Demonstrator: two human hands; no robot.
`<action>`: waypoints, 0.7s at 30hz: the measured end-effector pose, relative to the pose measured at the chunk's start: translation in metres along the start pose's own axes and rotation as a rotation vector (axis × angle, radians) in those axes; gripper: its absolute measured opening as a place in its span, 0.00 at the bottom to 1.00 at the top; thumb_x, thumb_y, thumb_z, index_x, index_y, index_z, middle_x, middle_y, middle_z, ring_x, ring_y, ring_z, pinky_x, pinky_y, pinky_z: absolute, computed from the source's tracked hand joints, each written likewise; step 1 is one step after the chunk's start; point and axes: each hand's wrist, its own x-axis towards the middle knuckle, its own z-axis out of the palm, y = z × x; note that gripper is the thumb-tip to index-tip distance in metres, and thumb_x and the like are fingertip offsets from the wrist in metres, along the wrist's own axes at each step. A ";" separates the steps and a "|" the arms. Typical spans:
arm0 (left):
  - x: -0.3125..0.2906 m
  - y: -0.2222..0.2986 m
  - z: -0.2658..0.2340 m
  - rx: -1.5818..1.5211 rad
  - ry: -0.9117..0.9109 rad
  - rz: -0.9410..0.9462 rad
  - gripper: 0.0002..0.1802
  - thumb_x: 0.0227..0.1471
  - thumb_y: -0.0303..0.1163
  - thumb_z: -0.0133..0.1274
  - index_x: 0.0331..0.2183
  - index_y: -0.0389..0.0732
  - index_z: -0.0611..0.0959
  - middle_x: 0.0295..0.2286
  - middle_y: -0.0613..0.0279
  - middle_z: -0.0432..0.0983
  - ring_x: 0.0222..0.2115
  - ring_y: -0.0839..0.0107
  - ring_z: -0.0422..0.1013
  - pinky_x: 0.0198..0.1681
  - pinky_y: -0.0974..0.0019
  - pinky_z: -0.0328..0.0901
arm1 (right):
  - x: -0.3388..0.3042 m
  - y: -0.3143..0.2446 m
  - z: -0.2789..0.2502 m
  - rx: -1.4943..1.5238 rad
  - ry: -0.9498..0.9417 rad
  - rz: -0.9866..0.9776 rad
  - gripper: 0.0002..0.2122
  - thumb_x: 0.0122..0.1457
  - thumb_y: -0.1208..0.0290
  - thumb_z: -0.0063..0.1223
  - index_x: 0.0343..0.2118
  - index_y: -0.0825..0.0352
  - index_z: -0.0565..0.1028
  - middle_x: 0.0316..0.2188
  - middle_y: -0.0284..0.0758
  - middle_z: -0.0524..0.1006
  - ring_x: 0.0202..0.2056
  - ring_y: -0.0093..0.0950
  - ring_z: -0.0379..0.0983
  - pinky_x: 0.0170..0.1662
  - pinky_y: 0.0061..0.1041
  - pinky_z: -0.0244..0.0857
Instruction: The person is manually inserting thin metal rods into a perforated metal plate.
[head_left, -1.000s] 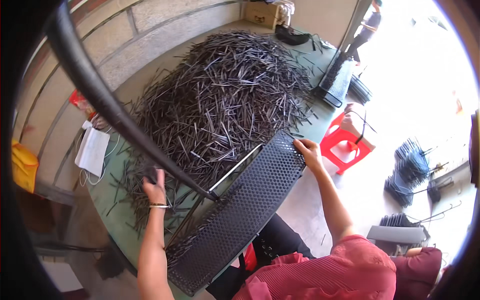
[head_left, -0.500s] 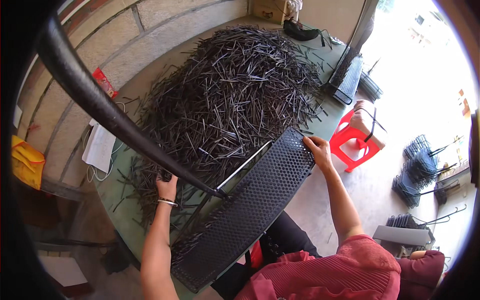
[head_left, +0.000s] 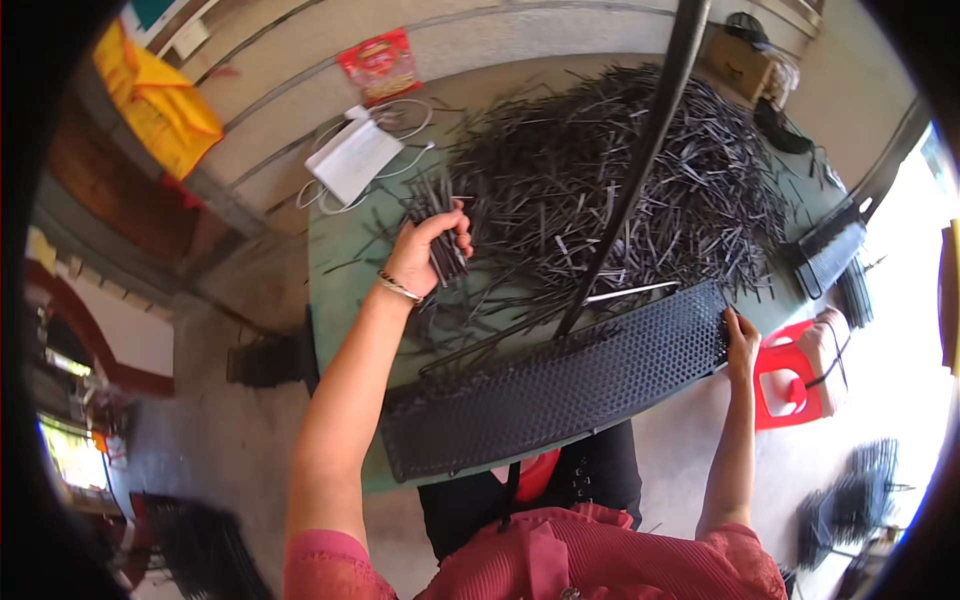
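My left hand [head_left: 422, 248], raised above the left side of the green table [head_left: 345, 235], is closed round a bunch of thin dark strips [head_left: 432, 192]. Loose strips of the same kind form a large heap [head_left: 620, 170] beyond the hands. Across the table's front edge lies a long black perforated panel [head_left: 570, 385], its surface full of small holes. The fingers of my right hand [head_left: 741, 345] grip the panel's right end. Some strips lie along its left rear edge, though blur hides how they sit.
A dark pole [head_left: 640, 165] slants down to the panel's rear edge. Behind my left hand are a white box with cables [head_left: 352, 165] and a red packet [head_left: 382, 65]. A red stool [head_left: 785, 380] stands at the right, a perforated black tray [head_left: 832, 250] at the far right corner.
My left hand has lifted off the strips at the heap's edge and now holds a bunch up. The view has turned, so the panel lies more nearly level; my right hand stays on its end.
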 end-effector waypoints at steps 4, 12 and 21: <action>-0.030 0.008 0.009 0.007 0.079 -0.046 0.15 0.49 0.30 0.55 0.39 0.36 0.74 0.24 0.66 0.71 0.21 0.78 0.65 0.25 0.72 0.63 | 0.000 -0.007 -0.002 -0.188 -0.035 0.059 0.17 0.55 0.62 0.54 0.36 0.75 0.77 0.25 0.39 0.77 0.28 0.24 0.70 0.35 0.24 0.64; -0.056 0.021 0.009 -0.025 0.033 -0.037 0.13 0.49 0.30 0.55 0.38 0.35 0.75 0.25 0.64 0.72 0.20 0.78 0.67 0.23 0.72 0.64 | -0.144 -0.197 0.029 0.076 -0.244 -0.635 0.07 0.54 0.81 0.51 0.36 0.71 0.76 0.32 0.38 0.77 0.31 0.27 0.75 0.36 0.23 0.67; -0.145 0.016 0.048 -0.034 -0.124 -0.045 0.13 0.52 0.30 0.51 0.40 0.37 0.72 0.25 0.67 0.66 0.22 0.79 0.62 0.25 0.73 0.60 | -0.223 -0.262 0.175 1.159 -0.988 0.435 0.21 0.62 0.56 0.44 0.46 0.72 0.70 0.29 0.30 0.71 0.22 0.19 0.65 0.25 0.20 0.61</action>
